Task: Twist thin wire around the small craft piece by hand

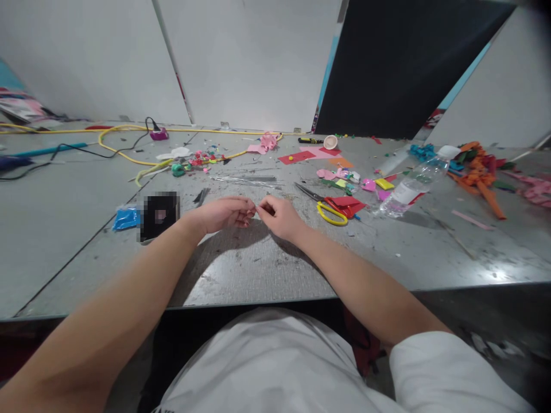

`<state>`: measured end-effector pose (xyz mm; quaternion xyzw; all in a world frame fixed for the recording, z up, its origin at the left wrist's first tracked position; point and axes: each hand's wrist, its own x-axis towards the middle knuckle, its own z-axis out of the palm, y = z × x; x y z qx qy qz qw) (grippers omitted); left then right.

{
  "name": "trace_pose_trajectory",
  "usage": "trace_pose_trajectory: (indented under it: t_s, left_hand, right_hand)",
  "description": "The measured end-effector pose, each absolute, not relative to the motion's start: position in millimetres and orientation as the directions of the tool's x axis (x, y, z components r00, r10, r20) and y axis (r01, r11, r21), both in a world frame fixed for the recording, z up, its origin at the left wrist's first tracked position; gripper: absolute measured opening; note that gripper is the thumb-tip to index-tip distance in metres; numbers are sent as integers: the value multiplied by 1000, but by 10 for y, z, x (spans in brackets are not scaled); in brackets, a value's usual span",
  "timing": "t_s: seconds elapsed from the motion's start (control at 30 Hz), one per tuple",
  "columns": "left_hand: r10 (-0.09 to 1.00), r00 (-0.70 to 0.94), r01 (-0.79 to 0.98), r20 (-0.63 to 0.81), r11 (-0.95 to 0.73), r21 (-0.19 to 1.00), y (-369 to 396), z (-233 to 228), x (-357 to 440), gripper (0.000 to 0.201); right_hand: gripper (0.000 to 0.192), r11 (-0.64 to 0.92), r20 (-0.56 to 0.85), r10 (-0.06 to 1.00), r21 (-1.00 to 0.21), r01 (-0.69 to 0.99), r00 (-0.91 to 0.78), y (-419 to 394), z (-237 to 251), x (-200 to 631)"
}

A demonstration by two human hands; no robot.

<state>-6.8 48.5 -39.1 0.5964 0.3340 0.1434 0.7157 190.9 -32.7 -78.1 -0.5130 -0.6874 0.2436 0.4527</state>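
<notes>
Taking twelve o'clock as straight ahead of the person and the meeting fingertips as the dial's centre, find the left hand (232,212) at nine, fingers loosely curled and pointing to three. Opposite, between three and four, see the right hand (279,217), curled, with thumb and forefinger drawn together toward ten. Cannot tell the grip of either hand: too small a spot between the tips to make out.

Just beyond the fingertips, near twelve, note thin silvery wires (258,179), lying flat, long axis running roughly from nine to three. Between two and three, see scissors (318,198), blades toward ten, yellow and red handles toward four, with a red piece (349,205) beside the handles.

Underneath, a grey tabletop (245,269), scuffed, stained and marked by a dark seam at the left. At nine, find a partly blurred black item (158,221) beside a blue packet (124,218); around ten, a looping yellow cable (112,152); just before three, a clear bottle (404,193); farther out, an orange bunch (477,172). Behind, at twelve, white panels (253,63); between one and two, a black panel (400,63).
</notes>
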Motion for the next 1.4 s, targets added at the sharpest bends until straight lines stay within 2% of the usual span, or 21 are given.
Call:
trace_pose_trajectory:
  t_s: [0.67,0.9,1.17,1.4]
  left_hand:
    - [618,720,198,-315,251,947,489,-394,-66,32]
    - [636,702,196,-320,259,946,486,-394,-55,28]
    - [698,663,170,-269,209,963,473,-397,-36,25]
    - [708,674,161,-210,137,977,494,-411,-48,23]
  right_hand:
    - [20,362,375,924,-798,483,-73,-338,-778,1913]
    - [20,369,383,921,-800,473,-70,-310,-818,1916]
    - [20,349,370,927,-795,497,-58,-330,-779,1909]
    - [20,352,375,926,-801,483,-54,-320,-788,1913]
